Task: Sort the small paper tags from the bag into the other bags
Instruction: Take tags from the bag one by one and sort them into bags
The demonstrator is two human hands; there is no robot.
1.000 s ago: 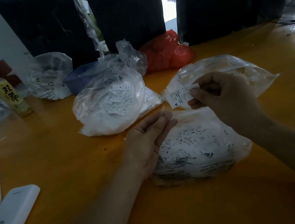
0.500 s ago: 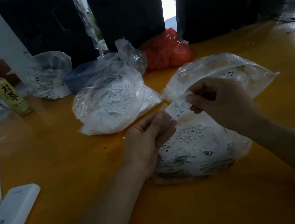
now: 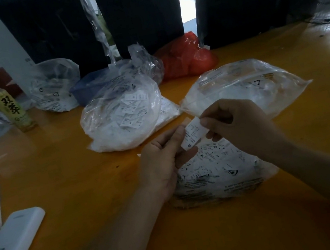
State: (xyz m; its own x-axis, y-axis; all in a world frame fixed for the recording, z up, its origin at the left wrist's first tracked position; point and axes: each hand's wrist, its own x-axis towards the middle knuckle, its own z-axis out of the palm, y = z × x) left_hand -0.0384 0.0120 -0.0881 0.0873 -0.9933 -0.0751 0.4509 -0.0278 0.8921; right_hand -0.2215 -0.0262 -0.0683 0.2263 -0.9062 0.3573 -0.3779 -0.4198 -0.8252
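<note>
My right hand pinches the upper end of a small white paper tag printed with black text and a letter M, and my left hand holds the same tag from the other side, thumb along its left edge and fingers curled under its lower end. I see the tag tilted between both hands, raised above the clear plastic bag of loose tags that lies on the orange wooden counter directly beneath them. Sizes such as XS, XL and S show through that bag. Just beyond my left hand sits a rounded clear bag with white tags inside, and just beyond my right hand lies a flatter clear bag whose contents I cannot make out. Farther back I see a red plastic bag and a blue plastic basin behind the rounded bag. At the far left stand another clear bag and a yellow-labelled drink bottle. A white rectangular device lies at the near left edge.
</note>
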